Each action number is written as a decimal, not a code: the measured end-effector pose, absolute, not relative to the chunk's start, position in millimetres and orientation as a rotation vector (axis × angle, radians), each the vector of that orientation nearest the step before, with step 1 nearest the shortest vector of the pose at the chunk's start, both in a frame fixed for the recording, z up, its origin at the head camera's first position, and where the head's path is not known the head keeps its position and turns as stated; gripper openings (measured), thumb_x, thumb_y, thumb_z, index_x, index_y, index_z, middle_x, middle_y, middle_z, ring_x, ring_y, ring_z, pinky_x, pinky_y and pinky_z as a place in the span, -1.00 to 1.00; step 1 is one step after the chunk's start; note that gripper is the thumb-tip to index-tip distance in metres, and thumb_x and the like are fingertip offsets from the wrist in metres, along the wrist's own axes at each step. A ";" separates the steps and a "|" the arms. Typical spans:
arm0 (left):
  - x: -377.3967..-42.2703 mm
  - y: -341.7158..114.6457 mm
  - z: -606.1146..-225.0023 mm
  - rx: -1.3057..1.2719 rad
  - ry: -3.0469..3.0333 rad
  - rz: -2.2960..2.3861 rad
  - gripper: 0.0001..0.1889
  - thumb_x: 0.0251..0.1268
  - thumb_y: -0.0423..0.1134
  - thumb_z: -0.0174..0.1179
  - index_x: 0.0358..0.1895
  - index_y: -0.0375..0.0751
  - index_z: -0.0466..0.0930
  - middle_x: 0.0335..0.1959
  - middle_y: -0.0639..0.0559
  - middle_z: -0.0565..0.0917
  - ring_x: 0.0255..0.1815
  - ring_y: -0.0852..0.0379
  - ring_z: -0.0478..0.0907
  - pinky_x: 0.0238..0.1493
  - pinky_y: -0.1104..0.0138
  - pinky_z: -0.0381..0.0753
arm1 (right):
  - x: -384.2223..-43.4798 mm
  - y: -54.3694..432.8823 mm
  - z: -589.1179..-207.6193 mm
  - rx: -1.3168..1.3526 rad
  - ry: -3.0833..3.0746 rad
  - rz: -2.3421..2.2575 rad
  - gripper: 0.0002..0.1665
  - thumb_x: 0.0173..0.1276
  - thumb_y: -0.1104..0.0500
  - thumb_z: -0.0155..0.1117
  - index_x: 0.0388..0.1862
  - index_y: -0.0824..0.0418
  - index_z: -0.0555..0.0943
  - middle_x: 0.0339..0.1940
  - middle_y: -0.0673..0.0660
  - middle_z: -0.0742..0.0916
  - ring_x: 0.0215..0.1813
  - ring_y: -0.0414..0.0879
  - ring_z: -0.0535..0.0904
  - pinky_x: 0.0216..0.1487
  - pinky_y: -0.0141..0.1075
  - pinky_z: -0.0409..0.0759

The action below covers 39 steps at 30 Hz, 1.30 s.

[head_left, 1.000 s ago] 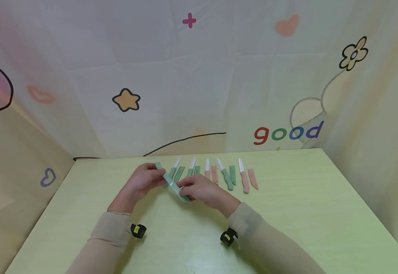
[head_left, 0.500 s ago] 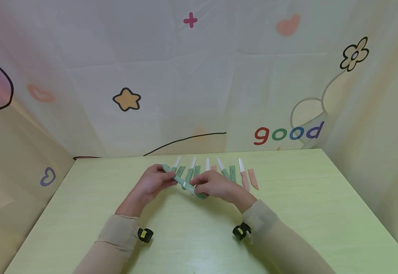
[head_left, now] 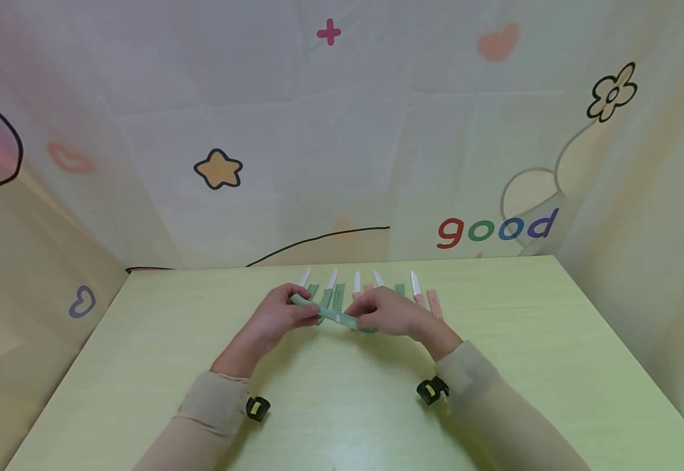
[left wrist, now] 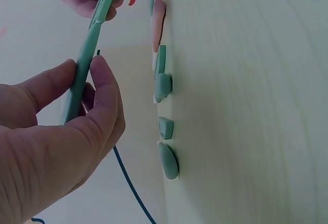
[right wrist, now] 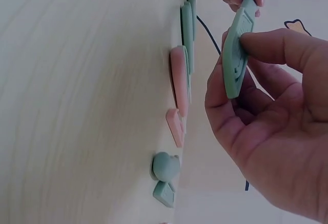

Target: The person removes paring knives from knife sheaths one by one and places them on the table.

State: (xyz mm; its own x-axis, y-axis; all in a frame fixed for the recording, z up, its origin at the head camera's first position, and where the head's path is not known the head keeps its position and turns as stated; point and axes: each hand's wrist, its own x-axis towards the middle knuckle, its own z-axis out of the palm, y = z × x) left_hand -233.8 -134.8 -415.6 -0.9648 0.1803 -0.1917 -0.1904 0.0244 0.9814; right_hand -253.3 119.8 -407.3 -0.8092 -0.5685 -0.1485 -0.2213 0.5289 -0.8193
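Note:
My left hand [head_left: 279, 315] grips the green handle of a small paring knife [left wrist: 84, 62] between thumb and fingers. My right hand [head_left: 397, 313] pinches the green sheath [right wrist: 237, 52] that covers this knife's blade. Handle and sheath lie in one line, tilted down to the right in the head view, with a light patch where they meet. The sheath's tip is partly hidden behind the right fingers in that view. Both hands are raised above the table, in front of a row of other knives.
On the pale table [head_left: 342, 405], several paring knives with white blades, such as a pink one [head_left: 416, 288], lie in a row near the back edge. Sheaths lie beside them, among them a green one [head_left: 339, 297] and a pink one [head_left: 434, 302]. A printed curtain [head_left: 318, 150] rises behind.
Both hands have moved right together with the knife and sheath, which now lie closer to level. The hands now cover more of the right-hand knives in the row.

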 end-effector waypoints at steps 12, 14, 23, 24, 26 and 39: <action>-227.5 -121.4 -417.0 0.205 2.480 1.690 -0.68 0.34 -0.44 0.43 0.08 -0.45 0.60 -0.16 -0.13 0.64 -0.26 0.06 0.66 -0.14 0.21 0.75 | -247.4 129.7 -400.9 -0.788 2.520 -1.084 -0.78 0.55 0.30 0.26 -0.03 0.15 0.83 -0.15 0.12 0.82 -0.24 -0.09 0.51 -0.20 -0.24 0.48; -226.0 -119.0 -416.1 0.252 2.605 1.581 -0.72 0.34 -0.38 0.46 0.04 -0.36 0.66 -0.19 -0.07 0.64 -0.25 0.06 0.62 -0.17 0.23 0.68 | -246.8 130.0 -400.4 -0.817 2.577 -1.062 -0.76 0.53 0.33 0.26 -0.04 0.14 0.83 -0.19 0.11 0.81 -0.29 -0.09 0.47 -0.27 -0.26 0.45; -218.6 -106.3 -413.6 0.449 2.995 1.166 -0.78 0.35 -0.34 0.47 0.02 -0.21 0.77 -0.20 0.01 0.60 -0.20 0.04 0.56 -0.15 0.18 0.62 | -240.4 125.3 -397.7 -1.043 2.853 -0.831 -0.71 0.45 0.43 0.26 -0.01 0.21 0.82 -0.13 0.01 0.76 -0.06 -0.05 0.60 -0.10 -0.21 0.56; -217.8 -105.3 -413.2 0.458 3.019 1.132 -0.78 0.35 -0.34 0.47 0.03 -0.19 0.78 -0.19 0.01 0.60 -0.18 0.04 0.58 -0.14 0.18 0.63 | -240.2 125.0 -398.3 -1.062 2.885 -0.790 -0.72 0.45 0.42 0.27 0.00 0.21 0.81 -0.13 0.01 0.76 -0.08 -0.05 0.58 -0.08 -0.20 0.57; -216.4 -103.4 -412.3 0.477 3.064 1.068 -0.77 0.35 -0.33 0.48 0.04 -0.16 0.79 -0.17 0.01 0.60 -0.15 0.04 0.63 -0.15 0.19 0.64 | -239.7 124.9 -400.2 -1.094 2.948 -0.713 -0.72 0.45 0.41 0.30 0.01 0.20 0.81 -0.15 0.01 0.74 -0.10 -0.05 0.55 -0.07 -0.21 0.60; -216.2 -96.3 -412.7 0.770 3.472 0.635 -0.79 0.26 -0.34 0.54 -0.08 -0.01 0.88 -0.33 0.06 0.55 -0.37 0.04 0.45 -0.35 0.25 0.46 | -238.0 125.5 -404.2 -1.324 3.198 -0.520 -0.66 0.35 0.45 0.39 0.04 0.19 0.81 -0.13 0.05 0.76 -0.06 0.00 0.60 -0.03 -0.23 0.68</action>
State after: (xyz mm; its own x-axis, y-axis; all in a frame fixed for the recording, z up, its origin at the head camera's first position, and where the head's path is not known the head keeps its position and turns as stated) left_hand -216.2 -96.3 -412.7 -0.8054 0.3076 0.5066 0.4669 0.8558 0.2227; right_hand -238.0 125.5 -404.2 -0.6595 -0.6173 0.4290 -0.7214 0.6802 -0.1301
